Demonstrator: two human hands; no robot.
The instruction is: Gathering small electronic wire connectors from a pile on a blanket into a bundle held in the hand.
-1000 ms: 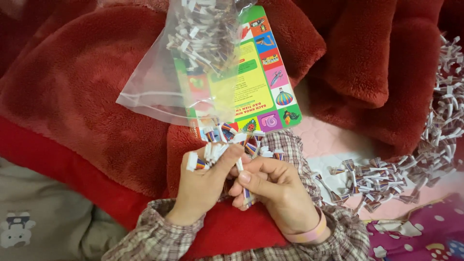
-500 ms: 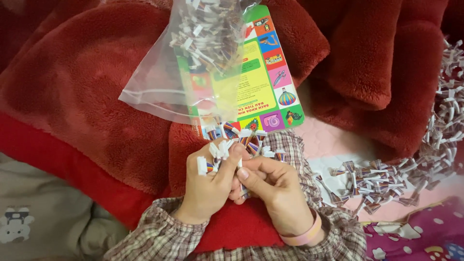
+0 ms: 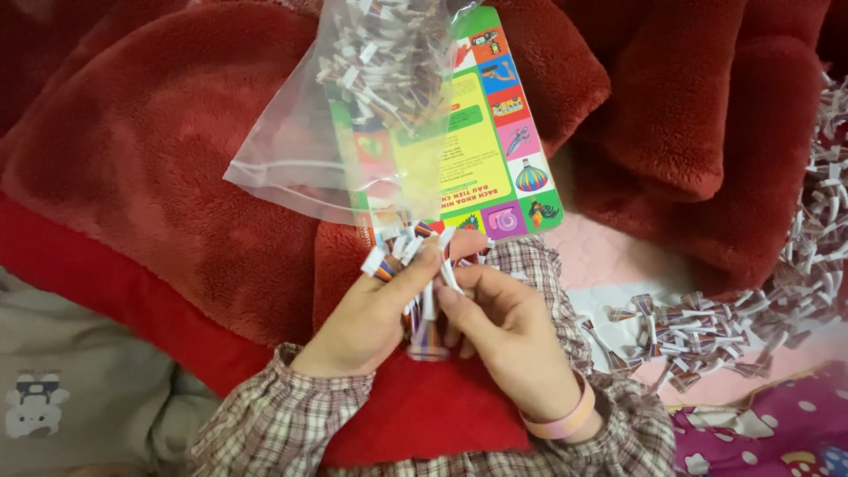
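We hold a cluster of folded paper pieces [image 3: 402,252] pinched in our left hand [image 3: 371,318], while our right hand [image 3: 503,336], touching it, grips one strip [image 3: 430,309] standing roughly upright between them.

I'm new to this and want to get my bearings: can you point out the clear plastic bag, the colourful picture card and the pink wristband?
clear plastic bag [image 3: 291,168]: head view, on its flat lower left part.
colourful picture card [image 3: 499,132]: head view, on its right-hand column of pictures.
pink wristband [image 3: 565,418]: head view, on the band at the right wrist.
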